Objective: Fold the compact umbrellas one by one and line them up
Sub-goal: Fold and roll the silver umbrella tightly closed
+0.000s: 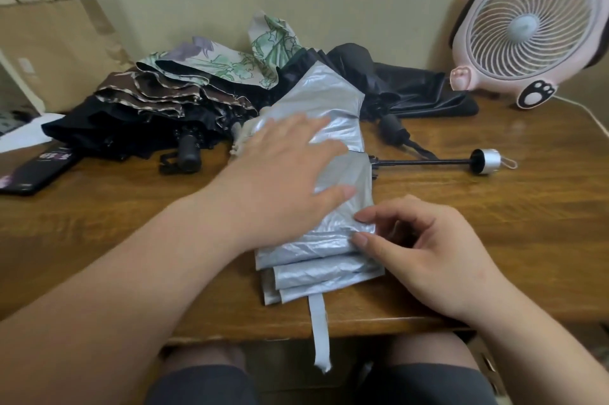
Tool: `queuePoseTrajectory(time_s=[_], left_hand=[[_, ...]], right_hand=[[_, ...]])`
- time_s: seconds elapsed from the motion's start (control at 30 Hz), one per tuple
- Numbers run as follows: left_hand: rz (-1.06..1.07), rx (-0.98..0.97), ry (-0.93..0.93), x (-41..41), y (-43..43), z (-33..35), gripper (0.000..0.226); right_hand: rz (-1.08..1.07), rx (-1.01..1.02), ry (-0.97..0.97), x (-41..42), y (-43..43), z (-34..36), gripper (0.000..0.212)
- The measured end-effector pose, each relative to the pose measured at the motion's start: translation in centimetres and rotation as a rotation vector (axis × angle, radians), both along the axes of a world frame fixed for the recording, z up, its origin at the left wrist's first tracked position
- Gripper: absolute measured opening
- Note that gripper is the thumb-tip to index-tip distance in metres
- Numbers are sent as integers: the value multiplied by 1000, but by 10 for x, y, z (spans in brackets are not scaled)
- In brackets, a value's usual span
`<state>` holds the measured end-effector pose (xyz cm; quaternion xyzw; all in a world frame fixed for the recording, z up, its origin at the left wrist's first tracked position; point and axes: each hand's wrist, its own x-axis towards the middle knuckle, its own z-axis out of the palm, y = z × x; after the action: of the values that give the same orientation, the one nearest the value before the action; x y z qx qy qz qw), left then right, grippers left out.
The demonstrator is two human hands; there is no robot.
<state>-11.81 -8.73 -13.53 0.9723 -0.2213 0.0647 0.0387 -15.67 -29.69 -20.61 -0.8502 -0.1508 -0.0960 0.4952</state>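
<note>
A silver compact umbrella [324,259] lies on the wooden table [494,223], its canopy panels stacked in flat folds. Its black shaft runs right to a silver-capped handle [486,161]. Its closing strap [320,335] hangs over the table's front edge. My left hand [286,170] presses flat on the canopy with straight fingers. My right hand [425,246] pinches the right edge of a fold between thumb and fingertips. Behind lie several unfolded umbrellas: a black and brown one [148,114], a floral one [230,65] and a black one [412,88].
A pink desk fan [534,25] stands at the back right, its white cord trailing along the table's right side. A brown paper bag [56,48] leans at the back left. A dark phone [36,170] lies at the left edge. My knees show under the table.
</note>
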Motion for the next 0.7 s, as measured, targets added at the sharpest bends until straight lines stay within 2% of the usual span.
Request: queuePoseTrajectory(time_s=[0.07, 0.1, 0.3, 0.37, 0.43, 0.53, 0.6, 0.7], left_hand=[[62, 200, 186, 17, -9, -18, 72], [86, 232, 218, 20, -10, -29, 75], [131, 196, 168, 17, -13, -60, 92], [126, 165, 170, 15, -15, -61, 93], [119, 142, 183, 14, -15, -62, 94], [108, 150, 209, 14, -16, -60, 97], [105, 167, 201, 14, -21, -58, 94], [108, 179, 131, 11, -28, -57, 97]], right_hand=[[-27, -40, -6, -2, 1, -1, 13], [-35, -62, -16, -3, 1, -1, 10], [-174, -124, -52, 1, -1, -1, 9], [-220, -174, -155, 6, 1, 1, 7], [-232, -261, -283, 14, 6, 8, 13], [-165, -331, -342, 32, 22, 23, 36], [-63, -326, -268, 45, 40, 33, 47], [94, -333, -20, 66, 63, 30, 51]])
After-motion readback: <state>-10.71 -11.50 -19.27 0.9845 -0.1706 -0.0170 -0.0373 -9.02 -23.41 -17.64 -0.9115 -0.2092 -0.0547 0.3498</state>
